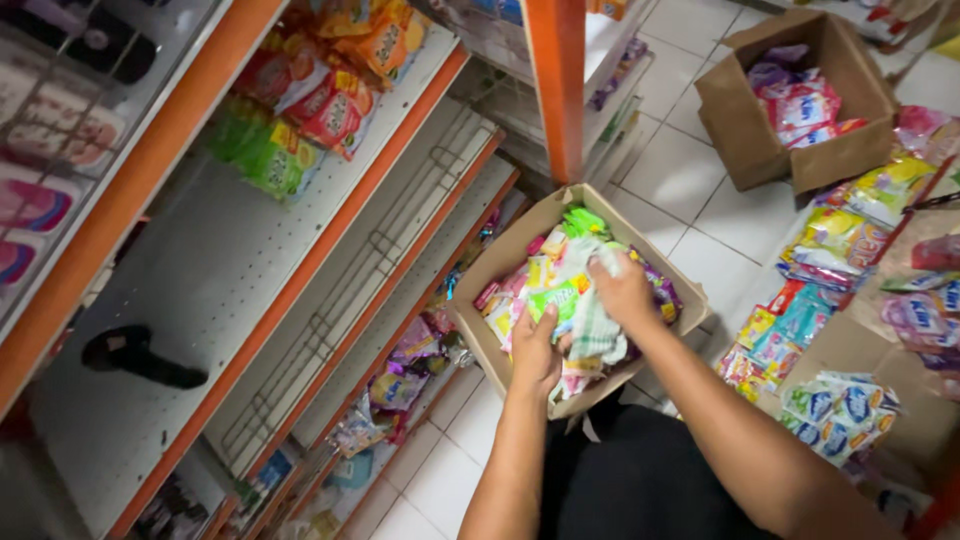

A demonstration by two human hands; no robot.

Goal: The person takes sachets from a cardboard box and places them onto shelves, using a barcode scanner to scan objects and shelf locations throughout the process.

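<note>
Both bare forearms reach forward and downward from the lower edge of the view, converging toward each other. The left hand (535, 352) sits lower and nearer the body, back of the hand up, fingers curled downward and closed in a grip. The right hand (622, 290) is farther out, just beyond the left, wrist bent slightly, fingers bunched and curled under. The two hands lie close together, nearly touching.

The cardboard box (500, 262) looks matt and brown; the sachets (548, 290) inside are glossy plastic; the floor tiles (690, 190) are smooth.
</note>
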